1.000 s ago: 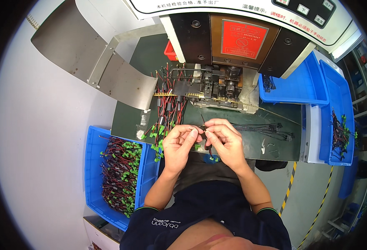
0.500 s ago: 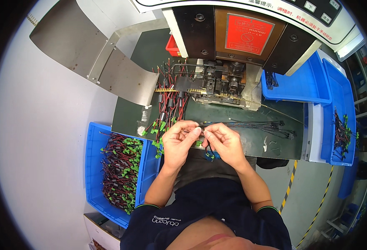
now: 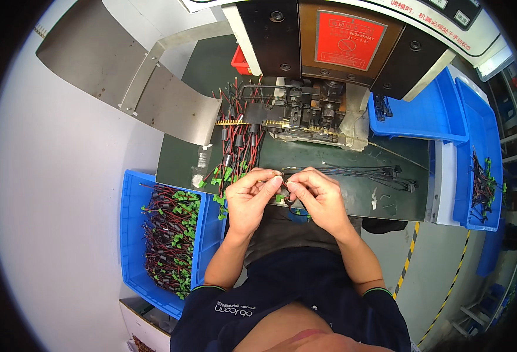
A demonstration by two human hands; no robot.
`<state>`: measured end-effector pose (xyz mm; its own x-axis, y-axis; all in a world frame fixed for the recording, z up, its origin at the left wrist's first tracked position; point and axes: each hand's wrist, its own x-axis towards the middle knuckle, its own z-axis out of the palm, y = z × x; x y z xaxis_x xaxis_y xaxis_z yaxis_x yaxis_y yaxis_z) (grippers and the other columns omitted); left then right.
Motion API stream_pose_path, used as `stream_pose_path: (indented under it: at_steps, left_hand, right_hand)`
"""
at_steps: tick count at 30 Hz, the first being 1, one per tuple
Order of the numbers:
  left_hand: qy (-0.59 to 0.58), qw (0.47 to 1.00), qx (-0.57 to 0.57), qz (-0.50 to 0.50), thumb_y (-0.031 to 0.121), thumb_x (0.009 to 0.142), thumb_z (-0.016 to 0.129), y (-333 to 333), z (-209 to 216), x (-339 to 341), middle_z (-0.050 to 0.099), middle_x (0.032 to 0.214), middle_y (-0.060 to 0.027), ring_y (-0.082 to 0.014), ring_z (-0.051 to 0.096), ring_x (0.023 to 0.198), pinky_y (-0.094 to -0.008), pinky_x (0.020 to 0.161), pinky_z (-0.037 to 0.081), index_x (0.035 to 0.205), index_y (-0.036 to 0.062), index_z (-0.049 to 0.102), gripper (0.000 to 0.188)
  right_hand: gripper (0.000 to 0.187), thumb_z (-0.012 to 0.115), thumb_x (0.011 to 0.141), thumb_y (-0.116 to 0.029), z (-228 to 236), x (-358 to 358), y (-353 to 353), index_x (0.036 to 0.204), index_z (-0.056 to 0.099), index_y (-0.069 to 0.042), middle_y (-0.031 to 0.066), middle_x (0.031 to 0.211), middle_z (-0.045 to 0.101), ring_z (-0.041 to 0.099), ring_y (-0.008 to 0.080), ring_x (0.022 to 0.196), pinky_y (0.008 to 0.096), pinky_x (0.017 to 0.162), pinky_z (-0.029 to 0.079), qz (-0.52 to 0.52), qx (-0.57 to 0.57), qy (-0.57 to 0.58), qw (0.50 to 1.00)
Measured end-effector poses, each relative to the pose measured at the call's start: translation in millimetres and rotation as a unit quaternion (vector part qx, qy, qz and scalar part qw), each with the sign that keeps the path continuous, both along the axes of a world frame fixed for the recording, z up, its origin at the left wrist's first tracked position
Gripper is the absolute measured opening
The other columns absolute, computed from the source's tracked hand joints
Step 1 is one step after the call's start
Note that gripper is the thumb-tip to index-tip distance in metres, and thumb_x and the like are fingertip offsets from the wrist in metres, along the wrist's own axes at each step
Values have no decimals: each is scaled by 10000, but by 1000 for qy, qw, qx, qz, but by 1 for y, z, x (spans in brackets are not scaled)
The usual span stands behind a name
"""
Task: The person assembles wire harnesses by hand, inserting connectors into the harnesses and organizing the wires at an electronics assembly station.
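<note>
In front of my body, at the table's near edge, both hands meet in pinches. My left hand (image 3: 248,199) and my right hand (image 3: 320,196) are closed on thin wires (image 3: 287,203), fingertips almost touching. Most of the wires' length and their ends are hidden by the fingers. A short dark loop hangs below, near a blue piece and a small green connector (image 3: 279,199). Just beyond my right hand lies a bundle of black wires (image 3: 358,171) with black connectors. Left of my left hand, red-and-black wire leads (image 3: 235,146) with green connectors lie in a pile.
A crimping machine (image 3: 311,114) stands at the table's back. A curved metal guide (image 3: 173,108) reaches in from the left. At the lower left, a blue bin (image 3: 130,234) holds many wire leads. More blue trays (image 3: 417,114) stand at the right.
My hands stay together at nearly the same spot, with fingers slightly shifted. The dark loop and blue piece below them hang differently. The view has tilted a little.
</note>
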<state>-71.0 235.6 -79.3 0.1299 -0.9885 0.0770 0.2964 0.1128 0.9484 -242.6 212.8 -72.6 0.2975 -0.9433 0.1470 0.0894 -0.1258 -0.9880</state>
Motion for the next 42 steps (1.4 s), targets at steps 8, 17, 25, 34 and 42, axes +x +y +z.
stream_pose_path:
  at_steps: [8,17,25,34,42]
  left_hand:
    - [-37,999,-9,-7,-83,884,688,1,3,-2,681,1009,-117,-125,668,845,-224,724,549,1059,-54,703,178]
    - [-64,998,-22,-14,-79,888,686,1,2,-1,668,995,-97,-106,657,849,-208,703,527,1042,-43,700,159]
    - [-30,999,-24,-17,-79,902,665,1,5,-8,635,966,-83,-117,647,847,-227,715,527,996,-54,680,99]
    - [105,992,-11,-63,-59,892,672,-3,-6,-10,597,979,-74,-126,612,816,-247,739,508,988,-43,694,100]
    - [130,990,22,-53,-56,874,691,-5,-7,-8,561,1026,-74,-130,611,846,-252,718,528,998,-54,707,125]
  right_hand:
    - [84,696,905,-16,2,-2,-4,962,681,44,80,876,670,627,124,769,256,658,496,-21,-63,47,997]
    - [88,679,922,-44,6,-3,-3,966,676,33,89,886,662,647,142,773,272,664,512,-9,-64,63,996]
    - [60,600,984,-29,-13,4,3,1007,550,-4,48,879,642,566,55,718,204,600,455,31,100,-137,985]
    - [102,591,987,-41,-1,3,-4,1016,646,40,15,886,647,567,43,762,208,632,468,14,46,-44,998]
    - [108,656,946,-50,-6,-5,-4,977,709,39,102,897,708,622,106,745,253,624,482,25,-59,46,997]
